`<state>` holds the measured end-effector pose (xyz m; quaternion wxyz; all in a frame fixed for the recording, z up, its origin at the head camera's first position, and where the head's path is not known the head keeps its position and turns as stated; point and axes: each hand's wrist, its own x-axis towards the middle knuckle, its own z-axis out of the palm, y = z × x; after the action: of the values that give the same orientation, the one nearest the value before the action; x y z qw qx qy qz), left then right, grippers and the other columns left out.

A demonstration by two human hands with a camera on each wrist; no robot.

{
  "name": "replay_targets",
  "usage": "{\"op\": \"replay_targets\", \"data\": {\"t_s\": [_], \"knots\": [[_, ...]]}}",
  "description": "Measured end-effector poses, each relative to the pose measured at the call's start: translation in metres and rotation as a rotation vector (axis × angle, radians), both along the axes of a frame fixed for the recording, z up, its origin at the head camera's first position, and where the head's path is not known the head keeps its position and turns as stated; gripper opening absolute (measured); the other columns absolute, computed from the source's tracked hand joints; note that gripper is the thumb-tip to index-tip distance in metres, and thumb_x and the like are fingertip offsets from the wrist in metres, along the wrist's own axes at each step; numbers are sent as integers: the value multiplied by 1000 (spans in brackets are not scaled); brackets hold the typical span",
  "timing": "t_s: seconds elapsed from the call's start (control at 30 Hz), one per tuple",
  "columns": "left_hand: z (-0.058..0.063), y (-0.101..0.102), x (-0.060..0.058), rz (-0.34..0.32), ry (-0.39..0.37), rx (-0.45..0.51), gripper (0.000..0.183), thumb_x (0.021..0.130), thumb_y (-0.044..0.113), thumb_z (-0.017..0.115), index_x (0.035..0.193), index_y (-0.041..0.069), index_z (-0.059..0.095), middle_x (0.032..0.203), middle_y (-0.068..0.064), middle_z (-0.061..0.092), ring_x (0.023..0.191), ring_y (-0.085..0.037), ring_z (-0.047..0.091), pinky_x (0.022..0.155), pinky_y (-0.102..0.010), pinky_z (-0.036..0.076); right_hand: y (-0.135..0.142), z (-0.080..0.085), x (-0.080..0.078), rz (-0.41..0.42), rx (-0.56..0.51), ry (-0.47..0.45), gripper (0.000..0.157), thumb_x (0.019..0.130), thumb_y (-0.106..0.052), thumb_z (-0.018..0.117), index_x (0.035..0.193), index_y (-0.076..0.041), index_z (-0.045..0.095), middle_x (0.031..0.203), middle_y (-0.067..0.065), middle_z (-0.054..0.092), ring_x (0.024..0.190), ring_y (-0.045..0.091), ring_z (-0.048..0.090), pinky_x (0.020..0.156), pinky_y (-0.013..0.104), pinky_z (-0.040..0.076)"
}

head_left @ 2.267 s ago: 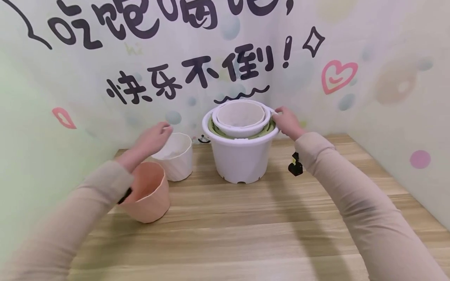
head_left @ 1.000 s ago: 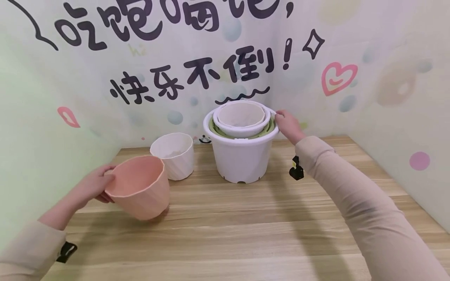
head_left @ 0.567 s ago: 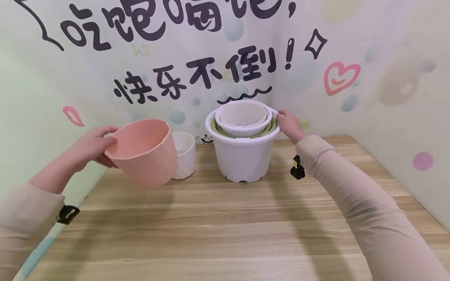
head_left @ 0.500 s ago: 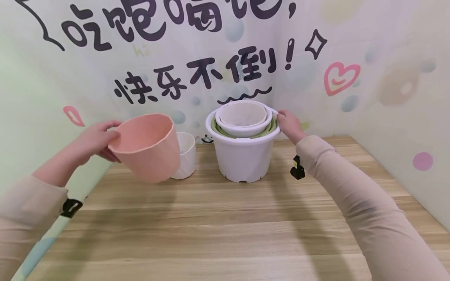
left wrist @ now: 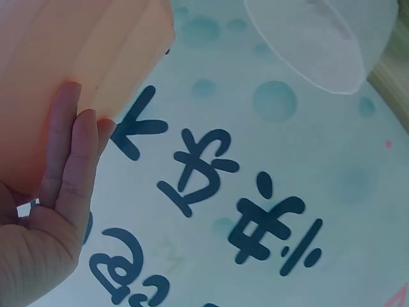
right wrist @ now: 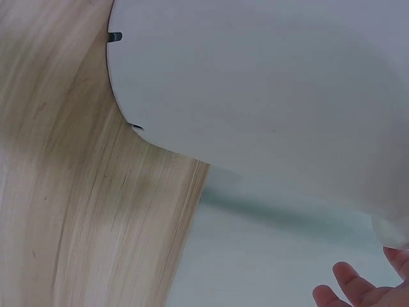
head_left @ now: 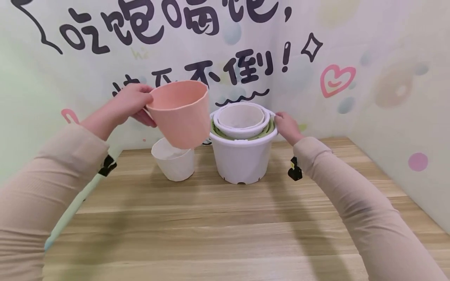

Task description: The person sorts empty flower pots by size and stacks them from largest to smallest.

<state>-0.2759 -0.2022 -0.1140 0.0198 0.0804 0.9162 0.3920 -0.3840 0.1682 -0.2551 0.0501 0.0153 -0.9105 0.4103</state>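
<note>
My left hand [head_left: 128, 101] grips a salmon-pink plant pot [head_left: 183, 125] by its left rim, high over the table and slightly tilted. In the left wrist view, fingers [left wrist: 80, 160] lie along the pot's outer wall. The lifted pot overlaps the left rim of a large white pot [head_left: 240, 162] in the head view. Nested inside that one are a green pot [head_left: 258, 136], a white pot [head_left: 242, 133] and a cream pot [head_left: 241, 116] on top. My right hand [head_left: 289, 127] holds the large pot's right rim; several fingertips [right wrist: 345, 272] show below the rim in the right wrist view.
A smaller white pot [head_left: 174, 166] stands on the wooden table [head_left: 225, 234], left of the large one and below the raised pot. Behind is a printed wall [head_left: 281, 89] with black lettering, close to the table's back edge. Side walls flank the table.
My left hand took the salmon-pink pot by the rim, lifted it off the table and carried it up and right, past the smaller white pot. My right hand stays at the large pot's rim.
</note>
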Motion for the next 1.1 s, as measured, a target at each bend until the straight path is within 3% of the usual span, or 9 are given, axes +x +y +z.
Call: {"op": "replay_targets", "data": {"t_s": [0.2, 0.37, 0.63, 0.83, 1.1], "knots": [[13, 27, -16, 9, -6, 48, 35, 82, 8, 26, 113, -3, 38, 66, -4, 61, 59, -27, 61, 58, -37, 48, 0, 1, 1, 2, 20, 1, 45, 89, -26, 23, 127, -3, 29, 126, 14, 36, 112, 27, 34, 92, 42, 26], [14, 52, -30, 61, -1, 78, 28, 81, 7, 25, 99, -1, 44, 55, -4, 59, 56, -24, 61, 58, -36, 48, -2, 1, 0, 11, 32, 7, 45, 89, -27, 23, 127, -3, 29, 126, 14, 35, 112, 28, 34, 92, 42, 25], [8, 94, -48, 85, 19, 175, 31, 80, 6, 23, 101, -3, 45, 46, -5, 56, 54, -24, 60, 59, -36, 48, 1, 1, -1, -9, 30, 23, 44, 88, -25, 24, 126, -3, 31, 127, 14, 34, 114, 28, 31, 93, 42, 24], [-3, 118, -59, 137, 6, 234, 26, 84, 8, 23, 93, 0, 47, 42, -7, 55, 54, -23, 60, 57, -34, 48, 3, 0, -1, -12, 39, 19, 44, 89, -26, 23, 126, -3, 30, 128, 14, 33, 116, 29, 30, 94, 42, 23], [-14, 134, -71, 183, 48, 164, 31, 88, 14, 25, 105, -1, 46, 43, -8, 55, 51, -21, 60, 50, -31, 48, 0, 0, -2, 1, 32, 4, 45, 89, -27, 22, 128, -3, 27, 128, 14, 33, 115, 28, 31, 93, 43, 24]]}}
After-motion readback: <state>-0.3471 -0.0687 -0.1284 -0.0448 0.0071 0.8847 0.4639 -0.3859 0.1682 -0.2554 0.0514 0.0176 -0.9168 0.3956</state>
